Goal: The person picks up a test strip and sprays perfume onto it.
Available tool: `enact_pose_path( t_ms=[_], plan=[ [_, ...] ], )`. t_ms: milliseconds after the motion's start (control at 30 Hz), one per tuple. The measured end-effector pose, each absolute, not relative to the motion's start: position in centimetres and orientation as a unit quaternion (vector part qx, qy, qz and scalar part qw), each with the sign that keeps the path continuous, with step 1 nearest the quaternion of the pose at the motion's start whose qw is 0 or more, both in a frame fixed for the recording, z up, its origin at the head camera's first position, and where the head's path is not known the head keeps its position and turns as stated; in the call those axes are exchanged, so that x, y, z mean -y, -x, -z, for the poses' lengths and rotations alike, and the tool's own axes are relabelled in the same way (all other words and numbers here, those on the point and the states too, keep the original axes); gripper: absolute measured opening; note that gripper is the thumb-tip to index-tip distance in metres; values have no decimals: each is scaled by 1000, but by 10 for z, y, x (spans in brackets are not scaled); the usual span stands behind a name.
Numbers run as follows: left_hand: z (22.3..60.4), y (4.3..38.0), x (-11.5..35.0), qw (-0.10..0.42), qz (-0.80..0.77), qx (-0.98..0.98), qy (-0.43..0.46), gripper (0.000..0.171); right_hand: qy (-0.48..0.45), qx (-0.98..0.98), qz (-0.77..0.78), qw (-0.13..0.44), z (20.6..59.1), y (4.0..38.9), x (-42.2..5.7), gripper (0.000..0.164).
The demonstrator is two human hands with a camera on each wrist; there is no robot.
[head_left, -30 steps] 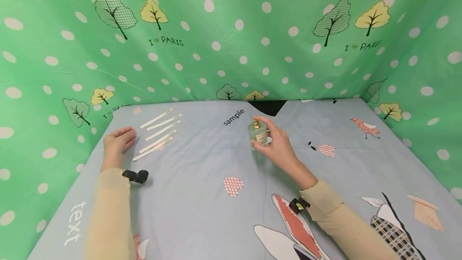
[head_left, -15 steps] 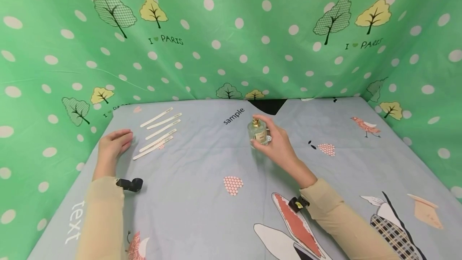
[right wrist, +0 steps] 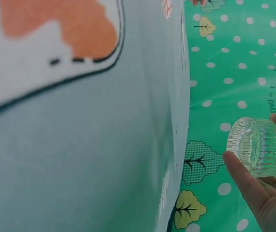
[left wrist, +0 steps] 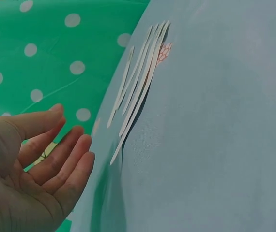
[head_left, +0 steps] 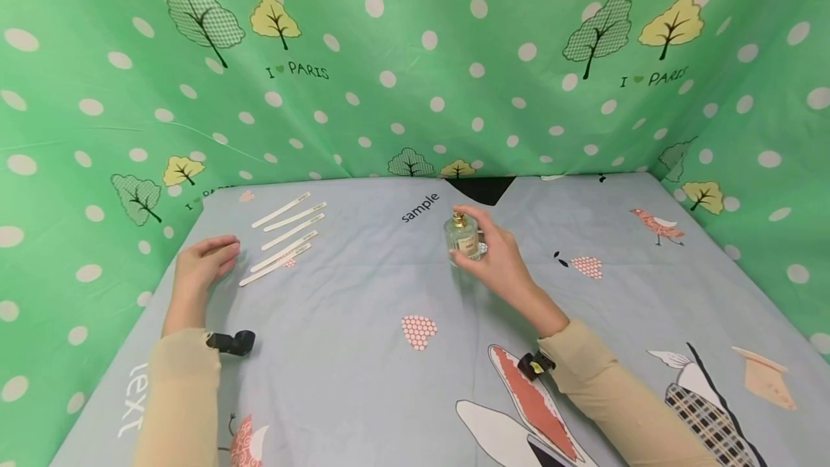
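My right hand (head_left: pixel 502 258) grips a small clear glass perfume bottle (head_left: pixel 457 242) with a gold spray neck and a pale label. One fingertip lies on the sprayer top and the thumb is at the lower side. The bottle is held above the table; the right wrist view shows the ribbed base of the glass (right wrist: pixel 259 147) between fingers and thumb. At the left, my left hand (head_left: pixel 199 265) hovers with loosely bent fingers and nothing in it. Several white paper perfume test strips (head_left: pixel 293 232) lie roughly parallel just right of it; the left wrist view shows these strips (left wrist: pixel 149 72) beyond the fingertips.
A grey-blue printed cloth (head_left: pixel 350 380) covers the table, with hearts, birds and lettering on it. Behind and on both sides hangs a green polka-dot curtain (head_left: pixel 402 114). Black wrist cameras sit on both forearms.
My left hand has drawn slightly left and back toward me, away from the strips. The right hand holds the perfume bottle in nearly the same spot.
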State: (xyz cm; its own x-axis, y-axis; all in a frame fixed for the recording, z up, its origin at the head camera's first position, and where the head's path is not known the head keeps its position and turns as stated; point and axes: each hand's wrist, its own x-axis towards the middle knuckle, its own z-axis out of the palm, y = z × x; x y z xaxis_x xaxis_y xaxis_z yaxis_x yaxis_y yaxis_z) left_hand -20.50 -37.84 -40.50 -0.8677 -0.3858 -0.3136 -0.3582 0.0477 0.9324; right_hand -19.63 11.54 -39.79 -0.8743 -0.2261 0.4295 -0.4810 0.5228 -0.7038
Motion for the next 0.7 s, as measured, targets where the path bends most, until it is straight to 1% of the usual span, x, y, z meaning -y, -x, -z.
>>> enact_pose_path(
  t_ms=[267,433,700],
  plan=[
    [405,197,374,8,622,746,-237,28,-209,856,-449,146,398,196,-115,73],
    [407,194,371,3,587,775,-235,36,-210,857,-448,147,397,196,-113,73],
    [411,190,369,3,565,798,-209,41,-208,858,-447,145,395,195,-113,72]
  ],
)
